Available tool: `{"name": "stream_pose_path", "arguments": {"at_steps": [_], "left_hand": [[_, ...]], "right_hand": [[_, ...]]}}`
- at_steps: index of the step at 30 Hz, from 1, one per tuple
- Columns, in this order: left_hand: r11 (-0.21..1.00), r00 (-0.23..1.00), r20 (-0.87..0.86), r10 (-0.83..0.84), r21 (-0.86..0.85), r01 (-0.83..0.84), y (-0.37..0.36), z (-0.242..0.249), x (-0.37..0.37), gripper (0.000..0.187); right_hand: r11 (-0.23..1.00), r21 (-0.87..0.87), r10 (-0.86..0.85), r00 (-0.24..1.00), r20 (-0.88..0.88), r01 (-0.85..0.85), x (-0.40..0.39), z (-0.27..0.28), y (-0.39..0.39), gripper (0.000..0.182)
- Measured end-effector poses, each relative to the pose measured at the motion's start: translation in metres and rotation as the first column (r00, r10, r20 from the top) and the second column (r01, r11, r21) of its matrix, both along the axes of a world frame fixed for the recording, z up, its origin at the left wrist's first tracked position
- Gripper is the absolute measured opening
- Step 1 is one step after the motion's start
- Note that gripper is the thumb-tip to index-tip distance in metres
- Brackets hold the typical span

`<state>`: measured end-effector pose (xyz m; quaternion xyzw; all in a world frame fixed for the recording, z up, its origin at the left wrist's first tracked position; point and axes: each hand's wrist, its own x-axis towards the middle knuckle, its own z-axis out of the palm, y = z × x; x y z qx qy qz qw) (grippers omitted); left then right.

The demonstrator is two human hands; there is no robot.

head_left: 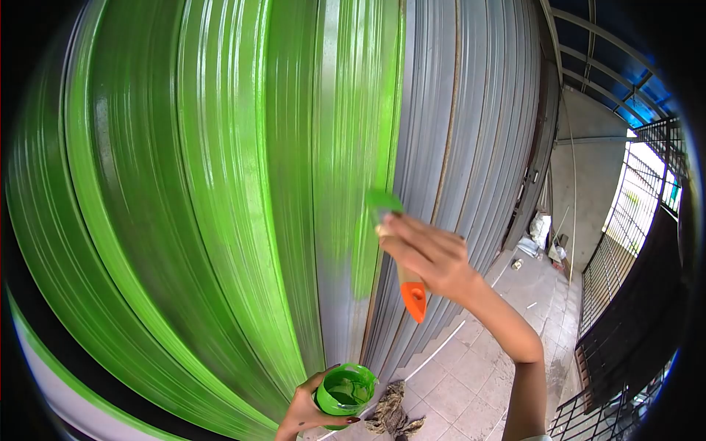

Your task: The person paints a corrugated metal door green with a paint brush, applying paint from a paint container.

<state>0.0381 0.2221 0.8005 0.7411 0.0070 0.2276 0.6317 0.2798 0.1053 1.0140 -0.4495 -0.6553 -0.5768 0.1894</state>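
Observation:
My right hand [430, 253] is closed around a paintbrush [413, 298] with a wooden handle and an orange end. Its green-coated bristles meet the ribbed metal shutter [478, 132], right at the border between green paint and bare grey. My left hand [309, 408] grips a tub of green paint [346, 389] low down, its open top facing up and its rim smeared with paint. Most of the shutter left of the brush is green, with thinner grey-showing streaks in places; the panels to the right are grey.
A crumpled, dirty rag [395, 411] lies on the tiled floor [471, 353] beside the tub. Farther off are white bags [539, 226] by the wall. A black metal gate [625, 294] stands at the right, below a blue roof [610, 66].

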Motion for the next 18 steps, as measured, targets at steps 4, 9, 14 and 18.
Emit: {"name": "stream_pose_path", "arguments": {"at_steps": [4,9,14,18], "left_hand": [[0.999,0.999,-0.006,-0.041,0.013,0.041,0.007,-0.005,-0.001,0.082],[0.998,0.998,0.006,-0.063,-0.004,0.063,0.011,-0.010,-0.007,0.082],[0.996,0.997,-0.013,-0.073,0.050,0.074,0.014,-0.015,-0.014,0.087],[0.994,0.997,-0.009,-0.075,0.079,0.076,0.016,-0.014,-0.020,0.086]], "right_hand": [[0.993,0.092,-0.087,0.988,0.129,0.075,-0.001,-0.015,0.020,0.013],[0.992,-0.066,-0.100,0.986,0.136,0.110,0.001,-0.116,0.027,0.012],[0.907,-0.415,-0.060,0.998,0.033,0.068,-0.012,-0.175,0.011,0.017],[0.814,-0.580,-0.084,0.995,-0.052,0.038,-0.003,-0.181,0.018,0.026]]}}
